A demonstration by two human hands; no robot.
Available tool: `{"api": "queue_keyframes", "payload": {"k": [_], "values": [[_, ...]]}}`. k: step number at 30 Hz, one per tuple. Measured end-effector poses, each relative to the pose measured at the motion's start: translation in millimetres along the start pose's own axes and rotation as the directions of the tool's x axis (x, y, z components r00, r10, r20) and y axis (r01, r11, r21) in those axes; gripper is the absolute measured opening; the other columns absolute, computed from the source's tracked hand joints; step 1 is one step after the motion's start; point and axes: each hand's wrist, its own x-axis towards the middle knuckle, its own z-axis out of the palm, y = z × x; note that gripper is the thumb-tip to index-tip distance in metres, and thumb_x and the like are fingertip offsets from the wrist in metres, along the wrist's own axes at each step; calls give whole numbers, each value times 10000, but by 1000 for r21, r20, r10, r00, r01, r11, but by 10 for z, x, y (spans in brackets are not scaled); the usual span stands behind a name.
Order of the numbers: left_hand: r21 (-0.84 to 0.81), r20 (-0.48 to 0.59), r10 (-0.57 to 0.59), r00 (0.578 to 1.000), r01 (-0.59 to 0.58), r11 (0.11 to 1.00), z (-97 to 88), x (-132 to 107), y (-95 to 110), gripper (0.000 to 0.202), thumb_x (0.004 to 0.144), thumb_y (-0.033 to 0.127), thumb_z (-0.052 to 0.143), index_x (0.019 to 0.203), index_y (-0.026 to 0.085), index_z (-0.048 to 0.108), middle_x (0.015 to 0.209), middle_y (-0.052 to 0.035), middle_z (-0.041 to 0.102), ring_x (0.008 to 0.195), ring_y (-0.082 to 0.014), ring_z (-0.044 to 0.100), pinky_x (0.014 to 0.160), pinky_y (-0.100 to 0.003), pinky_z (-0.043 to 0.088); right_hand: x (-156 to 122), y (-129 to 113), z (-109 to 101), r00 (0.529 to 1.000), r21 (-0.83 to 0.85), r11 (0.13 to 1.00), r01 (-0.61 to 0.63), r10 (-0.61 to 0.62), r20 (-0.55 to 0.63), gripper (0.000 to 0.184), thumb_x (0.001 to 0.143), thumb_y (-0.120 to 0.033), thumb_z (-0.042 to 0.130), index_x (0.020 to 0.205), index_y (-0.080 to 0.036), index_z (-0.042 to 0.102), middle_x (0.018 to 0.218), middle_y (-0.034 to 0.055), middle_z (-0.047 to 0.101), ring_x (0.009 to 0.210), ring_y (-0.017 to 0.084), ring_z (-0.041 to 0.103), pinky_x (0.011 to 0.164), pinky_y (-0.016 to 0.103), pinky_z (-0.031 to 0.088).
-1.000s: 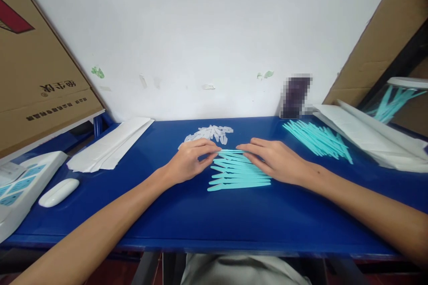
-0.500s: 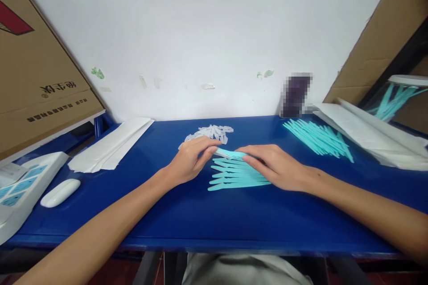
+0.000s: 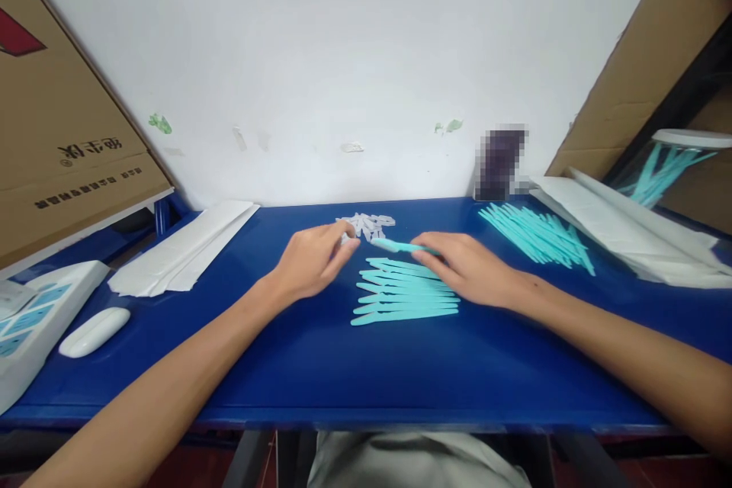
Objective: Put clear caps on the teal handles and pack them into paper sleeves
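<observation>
A row of several turquoise plastic sticks (image 3: 403,293) lies side by side on the blue table (image 3: 366,374). My right hand (image 3: 466,267) pinches one turquoise stick (image 3: 400,246) by its end and holds it just above the far end of the row. My left hand (image 3: 312,259) reaches to the near edge of a heap of small clear caps (image 3: 369,225), fingertips pinched there on something I cannot make out.
More turquoise sticks (image 3: 534,236) are piled at the right. White paper sleeves lie stacked at the left (image 3: 183,252) and right (image 3: 623,229). A white mouse (image 3: 94,330) and a white device (image 3: 28,316) sit far left, beside a cardboard box (image 3: 62,130).
My right hand has lifted one turquoise stick off the far end of the row. My left hand has moved away from the row, up to the heap of clear caps.
</observation>
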Motion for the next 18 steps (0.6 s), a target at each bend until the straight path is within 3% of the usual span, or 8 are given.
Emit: {"api": "queue_keyframes", "payload": {"k": [5,9,13,15,18], "values": [[-144,81,-308,948,317,937,25,-74,-455,322,982,382,428,825,176,619,610,22,556,542,-129,471,561,-257,329,14,476,27,977,-280,938,-204,214,4,398,1033,-387,339,1062,-164,668,1017,124,652,854,245,636,715,361,462],[-343,20,-456,890,435,833,103,-66,-642,330,939,401,448,731,173,564,574,34,454,527,-120,404,522,-249,306,21,627,79,974,-335,917,-218,224,-21,426,1029,-384,341,1134,-152,682,1055,145,651,978,291,613,805,414,477],[-558,-11,-469,883,384,736,128,-14,-622,320,924,441,468,783,173,571,576,49,389,495,-108,326,487,-248,274,19,451,34,990,-285,950,-130,107,-96,459,1029,-407,344,1230,-157,672,1116,165,656,999,298,602,829,449,486],[-577,9,-438,899,362,732,132,-13,-580,342,939,465,468,810,170,583,581,50,402,495,-106,324,492,-249,281,12,304,-2,1000,-218,976,-9,4,-26,460,1030,-426,360,1260,-173,667,1146,159,652,1024,293,608,852,452,487],[-451,57,-321,945,311,837,126,-42,-532,360,978,457,448,876,162,628,650,20,525,557,-118,429,551,-248,344,1,131,-15,988,-131,986,100,-82,134,441,1024,-448,401,1230,-191,694,1138,136,657,1018,275,631,878,453,483]]}}
